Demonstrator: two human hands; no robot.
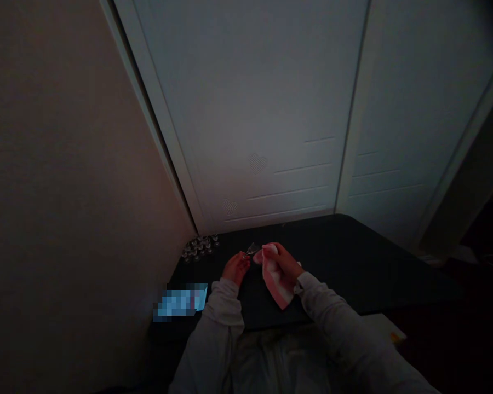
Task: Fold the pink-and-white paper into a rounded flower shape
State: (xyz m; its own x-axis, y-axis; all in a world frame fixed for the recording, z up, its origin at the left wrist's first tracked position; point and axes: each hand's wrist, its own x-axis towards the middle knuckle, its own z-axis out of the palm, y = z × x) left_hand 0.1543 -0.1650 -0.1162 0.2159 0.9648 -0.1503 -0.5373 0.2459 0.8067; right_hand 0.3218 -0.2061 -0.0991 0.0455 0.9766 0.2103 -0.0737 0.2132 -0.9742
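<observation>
Bright bluish panel: it (181,302) lay on the near left part of the tabletop (353,262), its face too blurred to read.
Clustered clear pieces: a group of small, shiny pieces (199,248) stood close together at the far left corner, beyond the panel and apart from both hands.
Left hand: this hand (236,268) was raised above the tabletop, its fingers curled in and seemingly pinching a small glassy piece (252,249) at the tips.
Handling the piece: a light but sure pinch near one end seemed best, leaving the rest free for the cloth; in such dim light, keeping it low over the tabletop would have made a slip less costly.
Glassy piece: it sat at the left hand's fingertips, between the two hands, just beside the pink cloth (277,282); whether they touched could not be told.
Pink-and-white cloth: it hung in folds from the right hand, its lower corner pointing toward the wearer.
Handling the cloth: a small, bunched fold under the fingertips would likely have given better control than the loose hanging part.
Right hand: this hand (286,262) was closed on the cloth's upper part, to the right of the piece.
</observation>
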